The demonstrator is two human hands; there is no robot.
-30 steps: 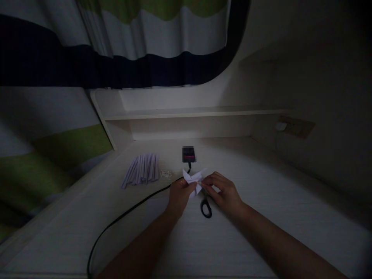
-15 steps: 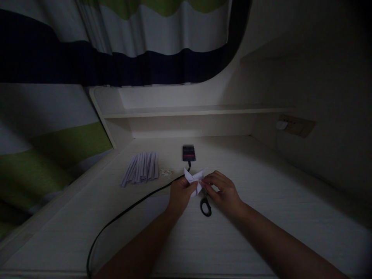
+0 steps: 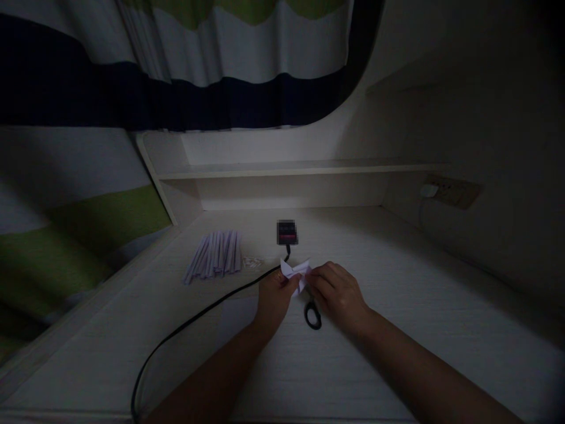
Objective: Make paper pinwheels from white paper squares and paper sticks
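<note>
In the head view, dim light falls on a pale surface [image 3: 397, 330], and both hands meet near its middle over a small piece of folded white paper [image 3: 295, 272]. The left hand [image 3: 274, 297] has its fingers curled shut on the left part of the paper, thumb on top, with a ring visible on one finger. The right hand [image 3: 338, 292] pinches the paper's right edge between thumb and bent fingers, so the paper is held between the two hands just above the surface, its pointed flaps sticking up and away from the person. Just below the paper, between the two wrists, lie scissors [image 3: 312, 315] with black handles, flat on the surface, the blades partly hidden under the right hand. A black cable [image 3: 185, 330] runs from beyond the left hand, curving past the left forearm towards the near edge; its far end reaches a small dark device [image 3: 286, 232] just beyond the hands. Farther left of the left hand lies a fanned bundle of white paper strips [image 3: 215, 261], and beside it a few small scraps [image 3: 252, 262]. A low shelf [image 3: 282, 171] stands behind, a striped curtain [image 3: 176, 76] hangs above, and a wall socket with a plug [image 3: 445, 189] sits far right of the right hand.
</note>
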